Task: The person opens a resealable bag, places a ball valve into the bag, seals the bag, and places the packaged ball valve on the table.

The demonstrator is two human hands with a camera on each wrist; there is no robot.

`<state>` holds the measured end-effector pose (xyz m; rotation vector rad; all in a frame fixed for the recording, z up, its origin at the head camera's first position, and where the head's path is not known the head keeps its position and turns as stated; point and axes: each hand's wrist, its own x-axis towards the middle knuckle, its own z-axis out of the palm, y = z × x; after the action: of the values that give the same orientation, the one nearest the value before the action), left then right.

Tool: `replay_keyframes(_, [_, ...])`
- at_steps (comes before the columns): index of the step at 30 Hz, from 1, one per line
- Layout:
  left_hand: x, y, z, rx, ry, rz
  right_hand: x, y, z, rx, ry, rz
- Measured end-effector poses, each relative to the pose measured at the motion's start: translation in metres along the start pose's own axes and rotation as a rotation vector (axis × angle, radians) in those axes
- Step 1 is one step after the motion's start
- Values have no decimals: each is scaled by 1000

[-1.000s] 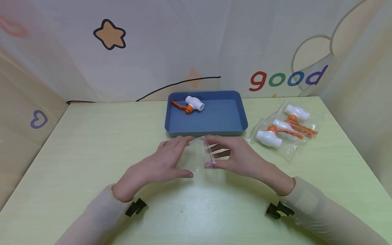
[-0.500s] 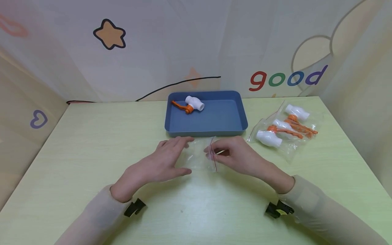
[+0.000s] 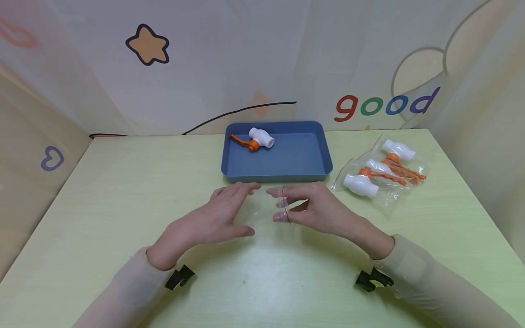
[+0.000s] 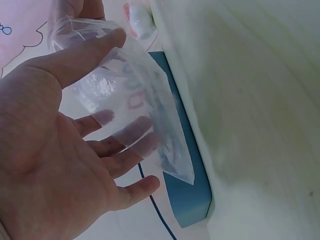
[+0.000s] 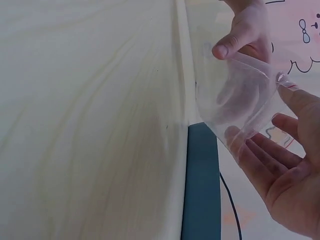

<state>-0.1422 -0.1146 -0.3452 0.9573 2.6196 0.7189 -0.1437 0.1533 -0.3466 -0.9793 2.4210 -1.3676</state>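
Observation:
A clear zip bag with a red closure line (image 3: 264,207) spans the gap between my two hands, in front of the blue tray (image 3: 295,157). My left hand (image 3: 219,216) spreads thumb and fingers about its closed end; in the left wrist view the fingertips show through the plastic (image 4: 167,120). The fingers of my right hand (image 3: 321,207) reach into the bag's mouth and stand apart, with the red line crossing them. Nothing shows inside the bag (image 5: 250,85) but fingers.
In the tray lies a white ball valve (image 3: 261,137) with an orange handle. At right on the pale table (image 3: 123,191), clear zip bags (image 3: 385,202) hold several similar valves. A printed curtain (image 3: 229,59) rises behind the table.
My right fingers gathered and pinched at the bag's mouth half a second ago, then spread apart inside it. The left hand stays nearly in place.

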Motion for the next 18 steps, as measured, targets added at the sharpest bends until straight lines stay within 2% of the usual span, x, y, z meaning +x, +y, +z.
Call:
replay_keyframes(4, [-2, -2, -2, -4, -32, -12, 0, 0, 0, 32, -13, 5])
replay_keyframes(10, [-7, -5, -4, 6, -59, -16, 1, 0, 1, 15, -20, 16])
replay_keyframes(12, [-7, -5, -4, 6, -44, -8, 1, 0, 1, 6, -20, 16])
replay_keyframes(18, [-4, -3, -2, -23, 33, 71, 2, -2, 3, -30, -2, -31])
